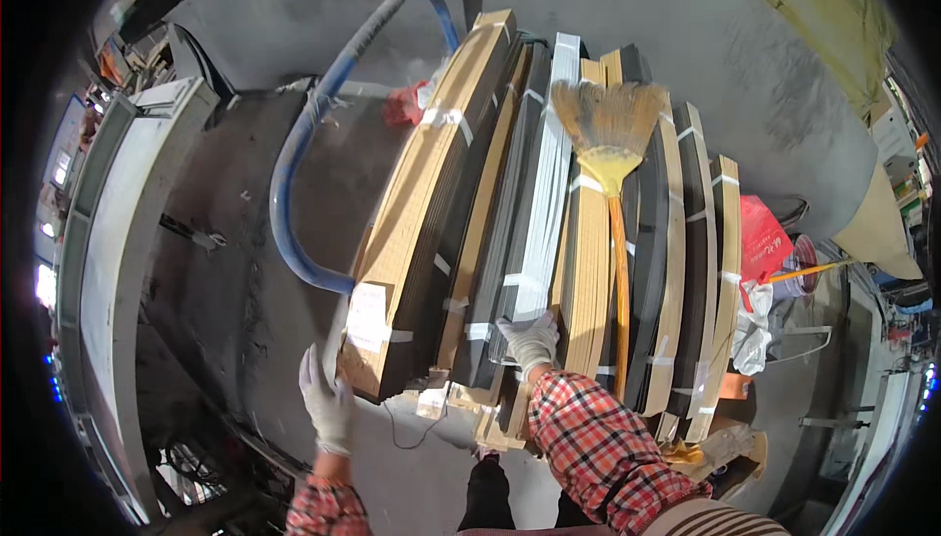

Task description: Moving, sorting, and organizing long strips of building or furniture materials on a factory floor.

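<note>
Across the middle, strip bundles: long, taped, side by side; their uneven near ends point toward the person.
Left edge: a tan bundle with a pale label at its near end, beside a dark surface.
Room to move: grey floor stretches between the near ends and the person's legs.
Left hand: white-gloved, fingers extended, grasping nothing visible, just beside the tan bundle's near corner; contact is unclear.
Right hand: white-gloved, fingers bent at the near end of a white bundle; I cannot tell whether it grips.
Bundle count: at least ten, tan, black, grey and white; overlaps hide the exact number.
Broom: one, lying on top, bristles away from the person.
Blue hose: one, arched left of the bundles.
Gloved hands: two.
</note>
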Action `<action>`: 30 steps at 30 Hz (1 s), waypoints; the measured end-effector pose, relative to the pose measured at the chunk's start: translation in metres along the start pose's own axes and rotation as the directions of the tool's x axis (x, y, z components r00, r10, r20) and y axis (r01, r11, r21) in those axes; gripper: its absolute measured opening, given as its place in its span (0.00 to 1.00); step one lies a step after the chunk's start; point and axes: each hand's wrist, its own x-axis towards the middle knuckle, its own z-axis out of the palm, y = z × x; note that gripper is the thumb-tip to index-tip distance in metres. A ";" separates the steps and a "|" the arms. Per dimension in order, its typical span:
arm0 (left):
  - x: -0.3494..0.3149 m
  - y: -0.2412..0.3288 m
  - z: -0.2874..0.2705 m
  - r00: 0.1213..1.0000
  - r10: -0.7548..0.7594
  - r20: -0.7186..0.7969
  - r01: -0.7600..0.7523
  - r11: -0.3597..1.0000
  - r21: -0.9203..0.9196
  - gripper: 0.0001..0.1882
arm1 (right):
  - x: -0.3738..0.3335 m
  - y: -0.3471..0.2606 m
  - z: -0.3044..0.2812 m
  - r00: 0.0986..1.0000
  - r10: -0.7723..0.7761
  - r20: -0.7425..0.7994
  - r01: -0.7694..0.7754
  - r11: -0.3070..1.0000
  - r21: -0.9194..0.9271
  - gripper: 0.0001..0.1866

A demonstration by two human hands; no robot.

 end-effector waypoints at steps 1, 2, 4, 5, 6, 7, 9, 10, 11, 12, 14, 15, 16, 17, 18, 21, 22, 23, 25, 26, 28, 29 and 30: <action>-0.013 0.026 -0.008 0.992 0.068 -0.108 -0.071 0.997 -0.021 0.27 | -0.007 -0.008 -0.007 0.992 0.074 0.098 -0.071 0.997 -0.031 0.57; -0.027 0.044 -0.008 0.986 0.123 -0.109 -0.142 0.971 -0.194 0.27 | -0.012 -0.020 -0.013 0.991 0.082 0.106 -0.078 0.996 -0.037 0.57; -0.062 0.074 -0.002 0.990 0.130 0.058 -0.110 0.956 -0.271 0.31 | -0.024 -0.039 -0.019 0.974 0.090 0.207 -0.096 0.995 0.021 0.59; -0.067 0.086 0.024 0.953 0.191 0.234 -0.170 0.980 -0.106 0.33 | 0.005 -0.008 -0.003 0.984 0.075 0.161 -0.077 0.997 0.005 0.60; -0.069 0.095 0.036 0.965 0.168 0.201 -0.149 0.983 -0.109 0.34 | 0.017 0.008 -0.006 0.973 0.018 0.231 -0.048 0.991 0.126 0.60; -0.065 0.097 0.039 0.979 0.134 0.155 -0.122 0.989 -0.085 0.35 | 0.012 -0.001 -0.016 0.947 -0.071 0.313 -0.012 0.966 0.258 0.60; -0.046 0.110 0.038 0.978 0.166 0.123 -0.148 0.978 -0.145 0.36 | 0.011 0.021 -0.036 0.811 -0.398 0.428 -0.144 0.574 0.806 0.49; -0.039 0.115 0.036 0.978 0.183 0.096 -0.163 0.968 -0.188 0.36 | -0.002 0.016 -0.064 0.730 -0.450 0.514 -0.296 0.470 0.832 0.43; -0.032 0.116 0.039 0.966 0.251 0.065 -0.221 0.927 -0.305 0.35 | -0.014 0.008 -0.093 0.640 -0.516 0.569 -0.441 0.359 0.822 0.37; -0.035 0.116 0.053 0.975 0.165 0.152 -0.060 0.846 -0.530 0.33 | -0.013 0.015 -0.103 0.606 -0.562 0.564 -0.530 0.244 0.812 0.27; -0.040 0.125 0.064 0.841 -0.023 0.541 0.540 0.104 -0.835 0.32 | -0.021 0.019 -0.119 0.631 -0.520 0.575 -0.608 0.128 0.783 0.24; -0.026 0.133 0.063 0.728 0.039 0.684 0.672 0.156 -0.724 0.32 | -0.019 0.023 -0.124 0.634 -0.514 0.578 -0.641 0.069 0.764 0.24; -0.022 0.141 0.071 0.676 0.077 0.733 0.722 0.128 -0.680 0.33 | -0.018 0.031 -0.128 0.666 -0.479 0.572 -0.627 0.057 0.777 0.24; -0.021 0.149 0.084 0.620 0.116 0.776 0.769 0.104 -0.630 0.34 | -0.016 0.040 -0.127 0.673 -0.481 0.563 -0.618 0.053 0.784 0.24; -0.020 0.153 0.098 0.584 0.189 0.789 0.803 0.007 -0.596 0.37 | -0.014 0.052 -0.124 0.678 -0.493 0.545 -0.595 0.067 0.801 0.23; -0.013 0.179 0.104 0.568 0.289 0.771 0.819 -0.107 -0.564 0.40 | -0.036 0.082 -0.114 0.678 -0.553 0.483 -0.564 0.029 0.825 0.27; -0.016 0.169 0.113 0.558 0.272 0.784 0.830 -0.161 -0.535 0.40 | -0.058 0.077 -0.123 0.686 -0.508 0.521 -0.544 0.117 0.831 0.29; -0.022 0.159 0.119 0.560 0.259 0.787 0.829 -0.158 -0.537 0.40 | -0.080 0.074 -0.136 0.698 -0.457 0.552 -0.521 0.205 0.829 0.31; -0.040 0.138 0.131 0.574 0.077 0.815 0.819 -0.075 -0.569 0.39 | -0.113 0.102 -0.141 0.713 -0.488 0.504 -0.465 0.210 0.860 0.35; -0.057 0.123 0.154 0.712 -0.033 0.702 0.699 0.133 -0.703 0.38 | -0.127 0.118 -0.147 0.698 -0.493 0.520 -0.496 0.190 0.847 0.38; -0.078 0.087 0.183 0.893 -0.100 0.438 0.283 0.883 -0.375 0.44 | -0.145 0.168 -0.156 0.683 -0.449 0.576 -0.609 0.086 0.789 0.41; -0.082 0.099 0.185 0.911 -0.083 0.403 0.156 0.976 -0.150 0.46 | -0.149 0.195 -0.165 0.697 -0.382 0.606 -0.659 -0.012 0.752 0.42; -0.074 0.095 0.181 0.844 -0.094 0.529 0.179 0.977 -0.113 0.48 | -0.159 0.185 -0.176 0.761 -0.335 0.556 -0.590 -0.002 0.807 0.42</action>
